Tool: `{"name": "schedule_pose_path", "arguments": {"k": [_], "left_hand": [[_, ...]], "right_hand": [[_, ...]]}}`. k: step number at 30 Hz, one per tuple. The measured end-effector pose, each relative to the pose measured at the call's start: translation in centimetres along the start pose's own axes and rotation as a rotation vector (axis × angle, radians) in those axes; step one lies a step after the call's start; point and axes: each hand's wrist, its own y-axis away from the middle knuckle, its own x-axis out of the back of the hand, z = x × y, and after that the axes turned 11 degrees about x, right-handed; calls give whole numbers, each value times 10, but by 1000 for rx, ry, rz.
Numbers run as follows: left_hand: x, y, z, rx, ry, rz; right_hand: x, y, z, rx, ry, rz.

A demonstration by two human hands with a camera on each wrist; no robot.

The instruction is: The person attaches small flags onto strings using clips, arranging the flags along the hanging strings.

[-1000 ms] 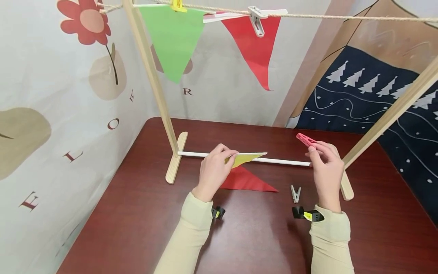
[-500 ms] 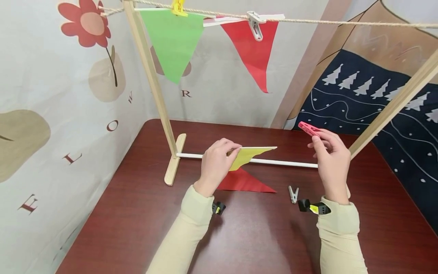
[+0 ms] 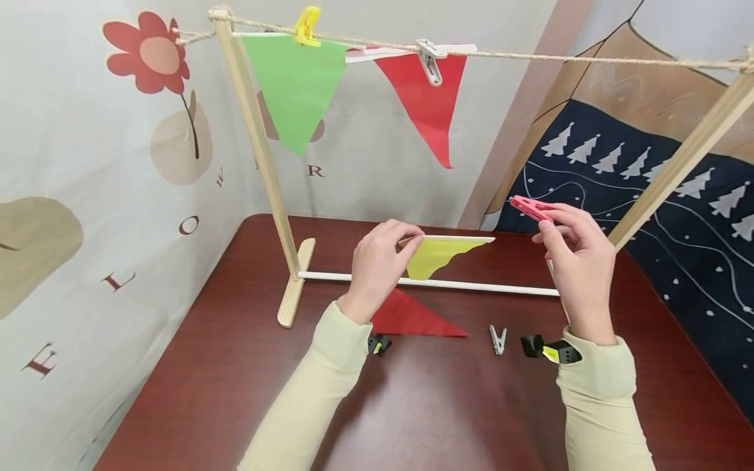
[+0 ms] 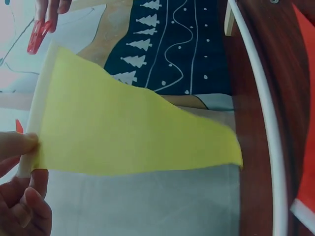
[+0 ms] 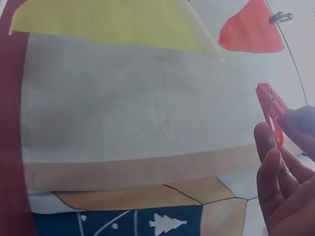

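My left hand [image 3: 383, 268] pinches a yellow triangular pennant [image 4: 133, 118] by its white top edge, near one end. The pennant hangs in the air over the white crossbar [image 3: 495, 287], its free end toward the right. In my right hand [image 3: 580, 265] a red clothespin [image 3: 530, 207] is gripped between thumb and fingers, its nose pointing left. A twine line [image 3: 589, 60] runs above both hands. From it hang a green pennant [image 3: 294, 85] under a yellow clothespin [image 3: 307, 26] and a red pennant [image 3: 427, 98] under a grey clothespin [image 3: 430, 62].
Wooden posts [image 3: 253, 131] hold the line at left and right. On the dark red table [image 3: 424, 399] lie another red pennant [image 3: 415, 317], partly behind my left hand, and a grey clothespin [image 3: 498, 340]. Printed cloth [image 3: 377, 190] hangs behind.
Both hands have risen, the left with the yellow pennant and the right with the red clothespin. They have also shifted right. The head view has tilted up, showing more of the line.
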Motion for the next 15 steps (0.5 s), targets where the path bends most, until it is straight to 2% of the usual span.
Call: {"name": "schedule_pose_path", "arguments": {"k": [6, 15], "left_hand": [[3, -10, 13, -64, 11, 24], [8, -24, 30, -97, 24, 27]], "right_hand": [[4, -8, -7, 70, 14, -24], [6, -24, -17, 161, 33, -62]]}}
